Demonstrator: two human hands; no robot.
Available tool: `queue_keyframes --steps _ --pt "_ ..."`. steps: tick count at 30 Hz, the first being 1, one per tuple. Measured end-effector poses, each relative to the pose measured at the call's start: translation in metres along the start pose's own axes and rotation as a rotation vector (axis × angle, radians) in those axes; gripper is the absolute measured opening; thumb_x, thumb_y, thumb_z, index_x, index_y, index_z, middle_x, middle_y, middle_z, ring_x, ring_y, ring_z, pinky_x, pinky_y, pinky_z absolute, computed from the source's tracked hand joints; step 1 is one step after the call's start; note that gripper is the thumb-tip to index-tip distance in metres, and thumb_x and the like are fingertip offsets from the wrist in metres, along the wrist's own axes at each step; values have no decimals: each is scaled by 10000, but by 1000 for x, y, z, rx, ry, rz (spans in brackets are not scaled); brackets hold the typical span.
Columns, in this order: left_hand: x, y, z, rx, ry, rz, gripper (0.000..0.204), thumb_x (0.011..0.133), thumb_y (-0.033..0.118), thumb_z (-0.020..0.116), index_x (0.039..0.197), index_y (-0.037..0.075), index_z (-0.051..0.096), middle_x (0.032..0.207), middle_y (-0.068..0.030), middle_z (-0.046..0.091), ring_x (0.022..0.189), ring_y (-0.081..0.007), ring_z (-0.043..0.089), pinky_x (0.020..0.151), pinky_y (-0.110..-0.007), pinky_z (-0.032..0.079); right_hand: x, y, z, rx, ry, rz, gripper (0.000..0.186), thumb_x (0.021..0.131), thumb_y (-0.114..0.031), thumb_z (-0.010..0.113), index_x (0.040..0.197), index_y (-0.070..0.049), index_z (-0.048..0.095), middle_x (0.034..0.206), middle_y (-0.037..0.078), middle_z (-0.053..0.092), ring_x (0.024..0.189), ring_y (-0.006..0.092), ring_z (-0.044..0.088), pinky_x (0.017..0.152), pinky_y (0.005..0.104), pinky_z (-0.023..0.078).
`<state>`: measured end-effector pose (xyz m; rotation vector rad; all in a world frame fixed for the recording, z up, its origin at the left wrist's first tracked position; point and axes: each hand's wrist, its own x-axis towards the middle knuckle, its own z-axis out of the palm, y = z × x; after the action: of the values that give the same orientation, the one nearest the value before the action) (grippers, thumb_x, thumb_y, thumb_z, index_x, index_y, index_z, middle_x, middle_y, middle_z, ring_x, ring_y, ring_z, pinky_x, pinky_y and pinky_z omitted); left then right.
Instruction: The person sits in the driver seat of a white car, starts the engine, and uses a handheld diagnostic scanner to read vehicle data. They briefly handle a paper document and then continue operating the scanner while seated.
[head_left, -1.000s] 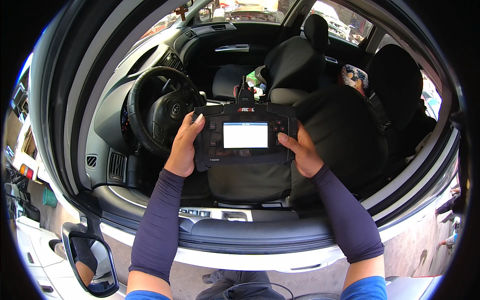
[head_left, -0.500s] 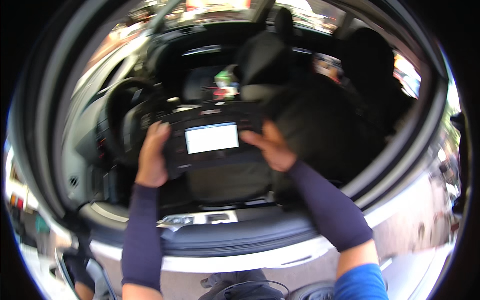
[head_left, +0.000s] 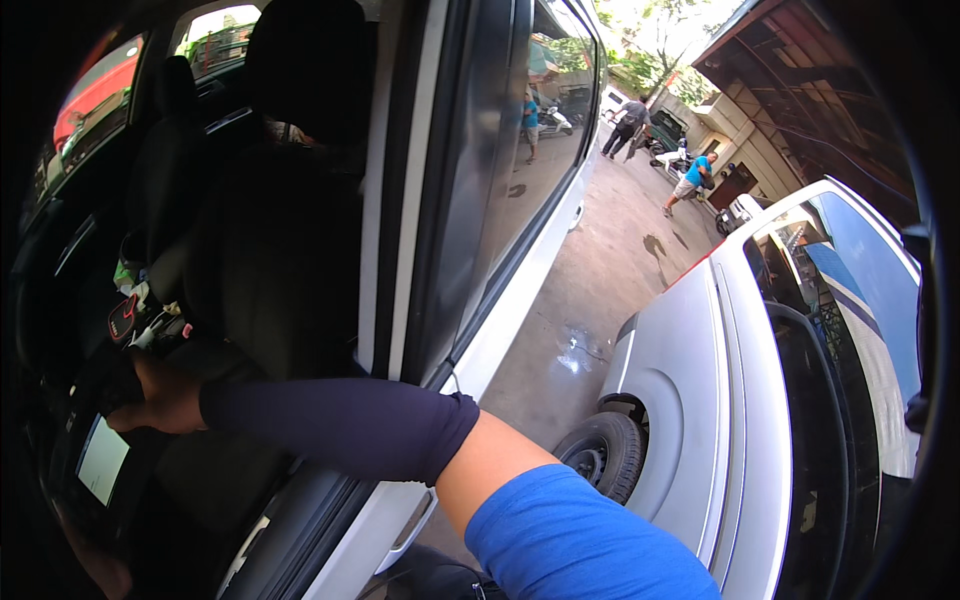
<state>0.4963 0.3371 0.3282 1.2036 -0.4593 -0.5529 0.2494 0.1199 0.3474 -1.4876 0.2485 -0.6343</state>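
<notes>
My right hand [head_left: 168, 397] grips the edge of a black tablet-like device [head_left: 103, 460] with a lit pale screen, its thumb over the front by the screen. The device is held inside the open front doorway of a white car, at the far left of the view. In the shadow at the lower left, my left hand [head_left: 98, 565] shows only dimly at the opposite end of the device, its fingers hidden. A dark sleeve [head_left: 340, 425] covers my right forearm, which reaches across the door opening.
Beyond the device are a red-and-black object [head_left: 122, 318] and dark seats [head_left: 270, 270]. The car's door pillar [head_left: 400, 200] stands right of my arm. Another white vehicle [head_left: 690, 390] with a dark tire [head_left: 605, 455] is close by. Two people [head_left: 690, 184] are farther off on the pavement.
My view has swung to the right, so the device and both hands now sit at the far left. The yard and the second vehicle have come into sight.
</notes>
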Motion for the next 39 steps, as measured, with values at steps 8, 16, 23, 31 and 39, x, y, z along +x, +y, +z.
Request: queue_keyframes --steps 8,16,23,31,39 --pt "17 -4 -42 674 -320 467 670 998 295 680 1545 17 411 1593 -242 392 1439 -394 415 1223 -515 310 -5 -10 2 46 21 52 813 886 -204 805 1499 36 328 1415 177 570 1353 284 544 1168 395 416" --pt "6 -3 -15 50 72 8 624 1038 277 587 1574 32 381 1598 -198 406 1448 -341 423 1211 -495 339 2 1 6 82 69 43 874 842 -202 825 1534 6 334 1415 172 565 1339 290 552 1145 405 442" --pt "27 -27 -58 206 -21 84 586 1096 347 463 1594 52 371 1626 -132 394 1494 -297 383 1230 -458 324 3 0 7 103 119 164 934 864 -277 825 1561 26 282 1454 185 541 1357 297 535 1144 392 429" --pt "5 -18 -23 28 115 32 572 1114 300 383 1596 -4 330 1615 -195 390 1507 -330 370 1237 -455 319 0 -6 15 115 216 204 836 860 -345 832 1456 17 372 1396 198 540 1321 279 537 1115 399 440" --pt "-1 -4 0 56 -57 212 700 955 196 728 1546 9 403 1482 -244 517 1277 -378 581 1079 -535 455 -11 -26 15 203 256 208 820 805 -278 866 1400 24 389 1305 180 561 1250 280 565 1081 408 459"
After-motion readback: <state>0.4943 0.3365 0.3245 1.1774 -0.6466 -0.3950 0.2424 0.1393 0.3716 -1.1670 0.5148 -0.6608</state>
